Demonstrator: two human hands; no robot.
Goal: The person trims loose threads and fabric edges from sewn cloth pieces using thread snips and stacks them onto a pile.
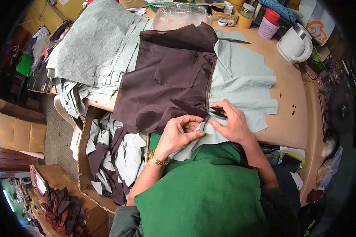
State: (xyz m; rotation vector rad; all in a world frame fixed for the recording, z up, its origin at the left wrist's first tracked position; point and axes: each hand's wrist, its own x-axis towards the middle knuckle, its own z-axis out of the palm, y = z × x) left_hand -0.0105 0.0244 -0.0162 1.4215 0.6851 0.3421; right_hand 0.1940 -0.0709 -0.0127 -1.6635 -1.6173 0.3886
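Note:
A dark brown fabric piece [170, 75] with a pocket-shaped patch lies in front of me, joined along a seam to a pale grey-green fabric piece [241, 75]. My left hand [182, 134] pinches the near end of that seam between thumb and fingers. Just to its right, my right hand [233, 121] is curled round a small dark tool [218, 112], which looks like thread snips; the fingers partly hide it. The tips of both hands almost meet at the seam's end, where a short pale edge of cloth sticks up.
A tall stack of pale cloth [87, 43] stands at the left of the table [290, 87]. Below it a cardboard box [85, 158] holds cloth scraps. A white kettle [294, 43], a pink cup [268, 29] and a jar [247, 14] stand at the back right.

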